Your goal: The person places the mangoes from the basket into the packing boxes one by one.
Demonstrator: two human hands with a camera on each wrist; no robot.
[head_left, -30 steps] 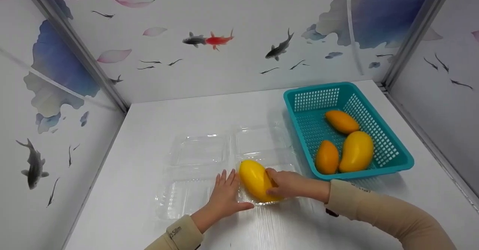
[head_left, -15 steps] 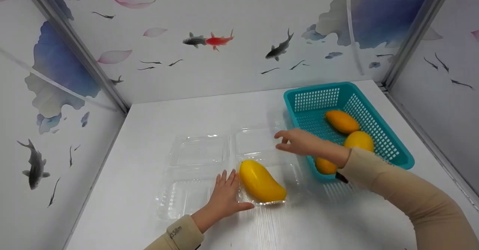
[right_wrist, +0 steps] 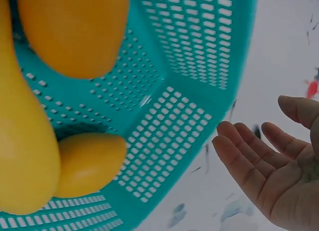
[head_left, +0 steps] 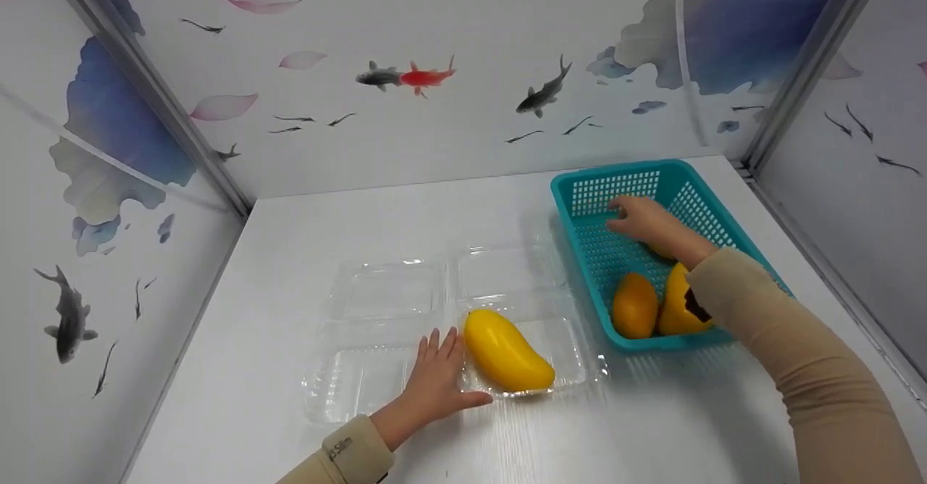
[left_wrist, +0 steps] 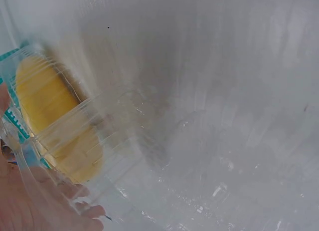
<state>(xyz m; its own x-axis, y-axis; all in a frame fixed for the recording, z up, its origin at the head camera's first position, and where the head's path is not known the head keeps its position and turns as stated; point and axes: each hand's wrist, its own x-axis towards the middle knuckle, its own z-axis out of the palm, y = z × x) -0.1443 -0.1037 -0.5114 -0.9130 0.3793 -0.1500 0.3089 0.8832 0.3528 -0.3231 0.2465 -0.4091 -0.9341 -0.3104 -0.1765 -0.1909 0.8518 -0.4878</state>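
Note:
A long yellow mango [head_left: 507, 353] lies in the near right tray of the clear plastic clamshell containers [head_left: 572, 339]. My left hand [head_left: 432, 379] is spread at that tray's left edge, fingers straight, with fingertips beside the mango. Through the clear wall the mango shows again in the left wrist view. Over the teal basket [head_left: 577, 252] my right hand [head_left: 641, 217] hovers with fingers loosely bent and nothing in them. Below, the basket holds an orange mango [head_left: 635, 306], a larger yellow mango [head_left: 677, 310] partly behind the forearm, and another mango [head_left: 659, 249] mostly hidden under the right hand.
A second clear container [head_left: 369, 382] lies to the left, its lid part [head_left: 391, 292] folded back flat. White table [head_left: 507, 440] surrounds these things. Patterned panels with painted fish [head_left: 376, 76] enclose the back and sides.
My right hand has let go of the yellow mango in the tray, then moved up and right to over the teal basket. The left hand and that mango have stayed in place.

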